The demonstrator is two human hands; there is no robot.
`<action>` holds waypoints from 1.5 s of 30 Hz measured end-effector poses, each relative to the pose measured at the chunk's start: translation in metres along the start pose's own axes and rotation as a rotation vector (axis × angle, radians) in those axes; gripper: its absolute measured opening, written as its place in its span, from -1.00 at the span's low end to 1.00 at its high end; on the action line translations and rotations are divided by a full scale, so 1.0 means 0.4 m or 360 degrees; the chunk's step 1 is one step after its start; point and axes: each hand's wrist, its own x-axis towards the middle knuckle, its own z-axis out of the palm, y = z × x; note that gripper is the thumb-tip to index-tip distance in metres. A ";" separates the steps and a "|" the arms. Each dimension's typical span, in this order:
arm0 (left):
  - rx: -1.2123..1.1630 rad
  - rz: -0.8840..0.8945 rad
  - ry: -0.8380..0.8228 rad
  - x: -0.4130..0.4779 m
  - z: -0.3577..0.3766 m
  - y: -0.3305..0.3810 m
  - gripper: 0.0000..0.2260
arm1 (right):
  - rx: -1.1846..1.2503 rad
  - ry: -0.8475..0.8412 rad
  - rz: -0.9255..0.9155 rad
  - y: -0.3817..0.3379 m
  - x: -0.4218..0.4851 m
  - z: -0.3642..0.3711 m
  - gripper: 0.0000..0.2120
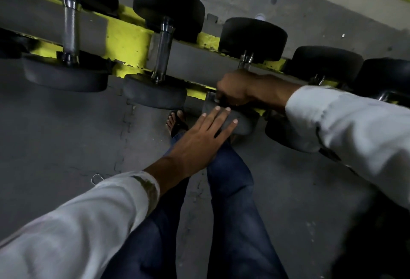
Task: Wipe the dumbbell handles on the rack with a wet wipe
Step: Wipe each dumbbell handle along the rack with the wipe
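A yellow-and-grey metal rack (128,37) runs across the top from 9 to 3 o'clock. It carries a row of black rubber-headed dumbbells with chrome handles (163,50) above grey interlocking floor mats (55,134). Just past centre toward 1 o'clock, the right hand (241,89), in a white sleeve (355,123), curls its fingers round the handle of the third dumbbell (253,39), though whether a wet wipe lies under them cannot be told. The left hand (199,139) rests at centre with straight, spread fingers on that dumbbell's near head, and a small wire clip (96,177) lies at 8 o'clock.
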 end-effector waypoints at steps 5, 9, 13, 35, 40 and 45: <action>-0.0037 -0.0014 0.0001 0.006 -0.015 -0.007 -0.20 | 0.0709 0.0561 0.0123 0.017 -0.104 0.151 -0.93; -0.0079 -0.0025 0.0070 0.025 -0.018 -0.004 -0.21 | 0.1424 0.0943 0.0720 -0.020 -0.109 0.223 -0.79; -0.0172 -0.0057 0.0155 0.041 -0.008 0.006 -0.23 | 0.1680 0.0937 0.0988 -0.003 -0.064 0.258 -0.84; -0.0155 -0.0239 0.0166 0.050 -0.022 0.061 -0.22 | 0.2055 0.0749 0.0924 -0.010 -0.073 0.249 -0.88; -0.0166 -0.0310 0.0162 0.060 -0.026 0.079 -0.21 | 0.1835 0.0938 0.0981 0.014 -0.077 0.256 -0.88; -0.0114 -0.0327 0.0163 0.060 -0.003 0.083 -0.15 | 0.2961 0.1272 0.1099 0.114 0.036 0.224 -0.86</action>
